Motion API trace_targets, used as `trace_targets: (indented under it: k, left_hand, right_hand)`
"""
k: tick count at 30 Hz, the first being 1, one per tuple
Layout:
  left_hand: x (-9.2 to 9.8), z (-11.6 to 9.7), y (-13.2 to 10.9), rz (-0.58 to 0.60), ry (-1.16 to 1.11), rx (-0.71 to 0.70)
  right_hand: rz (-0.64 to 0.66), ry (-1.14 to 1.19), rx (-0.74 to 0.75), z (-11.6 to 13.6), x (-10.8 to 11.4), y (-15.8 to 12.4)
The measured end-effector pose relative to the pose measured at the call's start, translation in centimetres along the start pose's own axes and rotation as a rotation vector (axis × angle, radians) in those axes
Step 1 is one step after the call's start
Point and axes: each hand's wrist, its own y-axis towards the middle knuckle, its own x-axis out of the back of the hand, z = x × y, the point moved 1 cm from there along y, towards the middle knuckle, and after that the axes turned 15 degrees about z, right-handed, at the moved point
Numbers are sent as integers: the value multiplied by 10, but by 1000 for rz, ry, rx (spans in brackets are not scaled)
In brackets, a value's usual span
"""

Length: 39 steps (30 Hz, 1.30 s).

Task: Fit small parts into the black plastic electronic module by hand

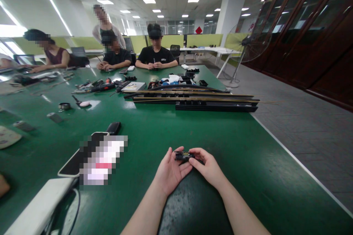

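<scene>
A small black part (182, 156) with a brassy strip along its top lies across the fingers of my left hand (171, 172). That palm faces up, with the thumb raised beside the part's left end. Between the thumb and fingertips of my right hand (209, 164) is the right end of the same part. Both hands are just above the green table (138, 198), close to its near edge. The underside of the part is hidden by my left fingers.
Long black rails (216, 107) with thin yellowish rods lie across the table ahead. At left are a dark phone (79, 158), a blurred bright screen, a white box (38, 205) and a cable. Several people sit or stand beyond. A fan (244, 42) stands at right.
</scene>
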Motion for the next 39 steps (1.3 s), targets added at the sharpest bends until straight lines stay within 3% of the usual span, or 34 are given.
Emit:
trace_targets:
  k: [7,17,31,39]
  left_hand:
    - [1,0,1,5,4,-5]
    - [6,2,3,-78,32,-10]
    - [2,4,3,-127,118,-30]
    - [6,3,3,-50,61,2]
  right_hand:
    - [-1,1,-8,1,0,0]
    - [13,-21,-12,4,-1,-1]
    - [7,-123,84,10,-4,-2]
    - [28,-162,78,10,-4,-3]
